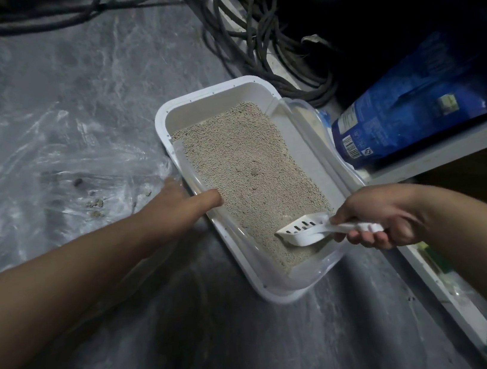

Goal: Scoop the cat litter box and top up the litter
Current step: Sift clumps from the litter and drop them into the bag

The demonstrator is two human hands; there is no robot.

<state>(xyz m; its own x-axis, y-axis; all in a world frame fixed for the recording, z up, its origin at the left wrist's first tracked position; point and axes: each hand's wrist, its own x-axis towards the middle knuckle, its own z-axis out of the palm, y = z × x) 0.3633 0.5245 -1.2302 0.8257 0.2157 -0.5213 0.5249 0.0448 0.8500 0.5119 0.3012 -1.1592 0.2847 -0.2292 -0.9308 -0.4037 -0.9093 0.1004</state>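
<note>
Flanking litter box point(270, 297): plastic bag point(30, 170), blue bag point(406, 105); right hand point(378, 218) grip grasping scoop point(308, 231).

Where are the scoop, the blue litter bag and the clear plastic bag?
scoop point(300, 232): head view, slotted head.
blue litter bag point(406, 105): head view, front face.
clear plastic bag point(44, 156): head view, crinkled middle.

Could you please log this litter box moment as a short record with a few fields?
setting: grey marbled floor
litter box: white tray holding beige litter, with one small clump near the middle
left hand: on the box's left rim, thumb over the litter
right hand: grips the white slotted scoop, its head in the litter at the near end
plastic bag: clear, left of the box, with a few clumps inside
litter bag: blue, right of the box
</note>
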